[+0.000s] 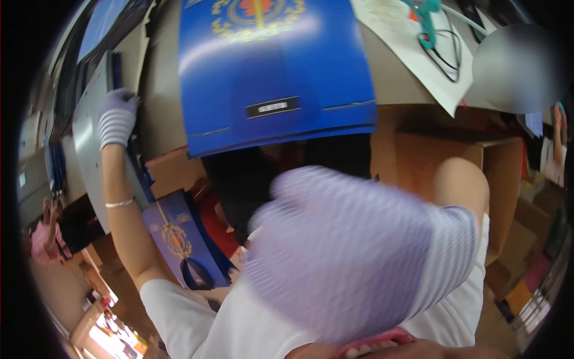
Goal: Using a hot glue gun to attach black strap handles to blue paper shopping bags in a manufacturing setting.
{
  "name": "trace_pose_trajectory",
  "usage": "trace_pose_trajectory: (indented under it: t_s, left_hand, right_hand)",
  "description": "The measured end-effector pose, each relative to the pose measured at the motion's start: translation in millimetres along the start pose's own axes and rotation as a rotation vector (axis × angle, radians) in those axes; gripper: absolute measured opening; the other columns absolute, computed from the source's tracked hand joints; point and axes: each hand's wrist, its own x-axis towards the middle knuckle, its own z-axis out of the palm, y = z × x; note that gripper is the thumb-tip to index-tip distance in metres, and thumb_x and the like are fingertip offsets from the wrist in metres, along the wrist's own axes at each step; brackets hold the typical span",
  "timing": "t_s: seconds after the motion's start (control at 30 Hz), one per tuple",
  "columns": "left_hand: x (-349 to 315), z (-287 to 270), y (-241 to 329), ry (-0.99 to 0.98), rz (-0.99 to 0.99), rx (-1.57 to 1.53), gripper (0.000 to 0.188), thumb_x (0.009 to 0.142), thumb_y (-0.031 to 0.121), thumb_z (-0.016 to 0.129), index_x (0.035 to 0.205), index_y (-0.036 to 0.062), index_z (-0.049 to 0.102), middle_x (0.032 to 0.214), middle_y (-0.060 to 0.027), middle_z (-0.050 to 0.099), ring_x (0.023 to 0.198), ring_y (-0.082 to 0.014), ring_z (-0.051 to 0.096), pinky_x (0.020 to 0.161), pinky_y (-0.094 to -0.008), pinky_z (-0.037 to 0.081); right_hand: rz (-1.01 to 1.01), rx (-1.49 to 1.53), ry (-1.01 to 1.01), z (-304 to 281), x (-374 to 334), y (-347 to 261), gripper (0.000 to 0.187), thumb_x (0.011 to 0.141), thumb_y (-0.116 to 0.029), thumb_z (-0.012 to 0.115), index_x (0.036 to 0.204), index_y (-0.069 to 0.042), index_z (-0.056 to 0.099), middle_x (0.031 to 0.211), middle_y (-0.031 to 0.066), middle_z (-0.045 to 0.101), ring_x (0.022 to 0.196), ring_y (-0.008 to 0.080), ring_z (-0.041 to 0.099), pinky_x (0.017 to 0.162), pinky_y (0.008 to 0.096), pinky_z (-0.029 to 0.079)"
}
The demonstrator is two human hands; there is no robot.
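My left hand (119, 115), in a lilac knit glove with a white striped cuff, is at the left beside a grey metal panel (89, 128). Its fingers are curled in near the panel's edge; what they hold, if anything, is hidden. Close to the camera, my right hand (350, 248) wears the same kind of glove. Motion smears it, and its fingers do not show clearly. Beyond it, a stack of glossy blue printed sheets (329, 75) with a gold emblem and a small black label lies on the table, its near end at the table edge.
A green glue gun (426, 21) with a black cord rests on white paper (406, 51) at the far right. An open cardboard box (502, 185) stands at the right. More blue printed sheets (161, 224) are low at the left. A person in pink (46, 242) is at the far left.
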Motion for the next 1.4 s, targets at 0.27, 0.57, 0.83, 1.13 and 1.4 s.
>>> trace_pose_trajectory:
  t_s: [0.27,0.57,0.83,1.13,1.4]
  left_hand:
    - [12.0,-11.6,-0.4,0.135,-0.115,-0.179,0.032,0.078,0.032,0.062,0.099,0.0124,0.074,0.097,-0.0166,0.070,0.093,-0.0363,0.066,0.087,-0.0416,0.052]
    - [12.3,-20.4,5.6,0.134,-0.224,-0.047,0.033,0.077,0.044,0.073,0.094,0.0152,0.076,0.088,-0.0137,0.072,0.086,-0.0318,0.068,0.083,-0.0403,0.052]
    - [12.4,-13.2,15.7,0.096,0.026,-0.085,0.033,0.079,0.040,0.073,0.098,0.0122,0.075,0.096,-0.0137,0.072,0.090,-0.0321,0.068,0.085,-0.0391,0.053]
    - [37.9,-1.9,44.2,-0.085,-0.089,-0.305,0.043,0.076,0.045,0.075,0.098,0.0082,0.075,0.092,-0.0146,0.072,0.087,-0.0306,0.069,0.085,-0.0368,0.053]
    - [44.6,6.9,20.6,-0.071,0.037,-0.356,0.041,0.076,0.031,0.080,0.106,0.0037,0.072,0.095,-0.0110,0.073,0.085,-0.0206,0.070,0.077,-0.0323,0.056]
  right_hand:
    - [1.280,0.025,0.868,132.3,-201.7,146.8,0.022,0.093,-0.014,0.060,0.108,0.000,0.064,0.089,0.0132,0.068,0.078,0.0190,0.064,0.075,0.0277,0.050]
    - [1.166,0.337,1.118,149.6,-196.2,246.7,0.047,0.090,-0.035,0.069,0.122,-0.001,0.061,0.103,0.0111,0.070,0.092,0.0169,0.063,0.084,0.0301,0.048]
    - [1.182,0.423,1.259,151.1,-162.0,252.4,0.054,0.086,-0.042,0.071,0.119,0.000,0.064,0.096,0.0092,0.067,0.085,0.0178,0.058,0.083,0.0291,0.045]
    - [1.032,0.430,1.354,155.9,-157.3,245.8,0.051,0.088,-0.039,0.070,0.120,0.000,0.064,0.101,0.0093,0.067,0.090,0.0170,0.058,0.089,0.0281,0.044]
    - [1.114,0.541,1.365,156.1,-155.5,243.8,0.048,0.087,-0.039,0.071,0.120,-0.003,0.066,0.100,0.0035,0.067,0.089,0.0119,0.056,0.087,0.0241,0.042]
